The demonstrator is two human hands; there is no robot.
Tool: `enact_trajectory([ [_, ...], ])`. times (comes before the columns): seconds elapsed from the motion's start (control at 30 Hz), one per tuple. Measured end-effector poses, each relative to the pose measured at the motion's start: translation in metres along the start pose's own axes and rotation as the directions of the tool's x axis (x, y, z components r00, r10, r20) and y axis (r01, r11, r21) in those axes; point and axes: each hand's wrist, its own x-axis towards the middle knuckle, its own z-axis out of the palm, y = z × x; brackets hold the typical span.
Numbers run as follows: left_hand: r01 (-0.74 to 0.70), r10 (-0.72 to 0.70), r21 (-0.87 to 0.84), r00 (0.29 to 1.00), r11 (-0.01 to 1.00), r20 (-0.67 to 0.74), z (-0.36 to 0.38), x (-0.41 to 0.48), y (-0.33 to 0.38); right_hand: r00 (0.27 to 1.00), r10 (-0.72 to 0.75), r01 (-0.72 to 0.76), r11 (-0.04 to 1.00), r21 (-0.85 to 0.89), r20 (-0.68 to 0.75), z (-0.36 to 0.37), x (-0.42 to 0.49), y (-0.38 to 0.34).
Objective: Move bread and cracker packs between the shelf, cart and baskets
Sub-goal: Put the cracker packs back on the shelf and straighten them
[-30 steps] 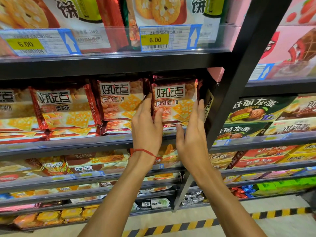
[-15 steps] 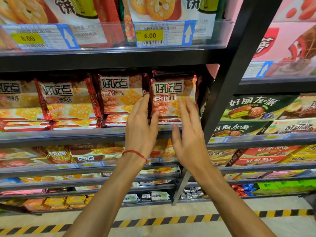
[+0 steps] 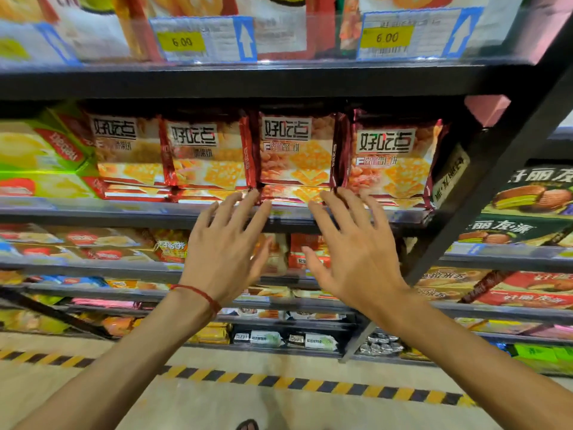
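Note:
Several red-edged cracker packs stand in a row on the dark shelf (image 3: 173, 217). The rightmost pack (image 3: 392, 162) stands upright beside another pack (image 3: 296, 153) of the same kind. My left hand (image 3: 226, 246), with a red string at the wrist, is spread open just below the packs, its fingertips near the shelf edge. My right hand (image 3: 356, 252) is also open with fingers spread, its fingertips close to the lower left corner of the rightmost pack. Neither hand holds anything.
A black upright post (image 3: 496, 169) bounds the shelf bay on the right. Price tags (image 3: 387, 37) hang on the shelf above. Lower shelves carry more snack packs. A yellow-black striped line (image 3: 310, 383) runs across the floor below.
Both hands have let go of the rightmost cracker pack and drawn back and down from it, fingers spread. The view has shifted so the shelf bay now sits further right.

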Motion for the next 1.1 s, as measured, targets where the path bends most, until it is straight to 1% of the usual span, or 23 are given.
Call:
enact_trajectory([
  [0.1, 0.024, -0.026, 0.032, 0.999, 0.999, 0.046, 0.0, -0.015, -0.037, 0.998, -0.023, 0.023, 1.0, -0.013, 0.051, 0.001, 0.011, -0.033],
  [0.2, 0.042, -0.044, 0.035, 0.997, 0.999, 0.067, 0.003, -0.027, -0.075, 0.997, -0.015, 0.018, 0.999, -0.029, 0.081, 0.005, 0.028, -0.072],
  [0.27, 0.043, -0.045, 0.027, 0.997, 0.999, 0.067, 0.007, -0.034, -0.104, 0.996, 0.004, -0.001, 1.0, -0.025, 0.091, 0.008, 0.041, -0.1],
  [0.37, 0.068, -0.066, -0.029, 0.996, 0.997, 0.06, 0.014, -0.04, -0.15, 0.992, 0.07, -0.071, 0.997, 0.008, 0.109, 0.013, 0.066, -0.144],
  [0.47, 0.096, -0.095, -0.114, 0.995, 0.989, 0.017, 0.021, -0.043, -0.193, 0.985, 0.138, -0.149, 0.983, 0.11, 0.102, 0.016, 0.091, -0.183],
  [0.57, 0.107, -0.119, -0.24, 0.992, 0.965, -0.037, 0.032, -0.036, -0.222, 0.976, 0.178, -0.211, 0.911, 0.354, 0.123, 0.021, 0.115, -0.208],
  [0.63, 0.159, -0.177, -0.358, 0.984, 0.92, -0.019, 0.036, -0.027, -0.231, 0.96, 0.218, -0.277, 0.825, 0.493, 0.174, 0.022, 0.13, -0.222],
  [0.67, 0.196, -0.21, -0.416, 0.978, 0.888, 0.012, 0.039, -0.023, -0.232, 0.951, 0.227, -0.306, 0.786, 0.538, 0.209, 0.023, 0.138, -0.228],
  [0.73, 0.247, -0.247, -0.488, 0.967, 0.837, 0.066, 0.044, -0.017, -0.233, 0.938, 0.225, -0.341, 0.74, 0.58, 0.265, 0.027, 0.154, -0.24],
  [0.87, 0.249, -0.248, -0.53, 0.966, 0.811, 0.075, 0.051, -0.016, -0.233, 0.905, 0.261, -0.419, 0.689, 0.591, 0.337, 0.031, 0.173, -0.249],
  [0.97, 0.237, -0.233, -0.548, 0.969, 0.803, 0.078, 0.055, -0.018, -0.233, 0.901, 0.296, -0.433, 0.66, 0.614, 0.317, 0.032, 0.175, -0.248],
  [1.03, 0.24, -0.241, -0.55, 0.968, 0.8, 0.073, 0.057, -0.019, -0.232, 0.907, 0.287, -0.419, 0.669, 0.614, 0.307, 0.035, 0.174, -0.245],
  [1.1, 0.247, -0.252, -0.539, 0.965, 0.805, 0.067, 0.059, -0.019, -0.228, 0.915, 0.265, -0.402, 0.656, 0.639, 0.303, 0.039, 0.171, -0.238],
])
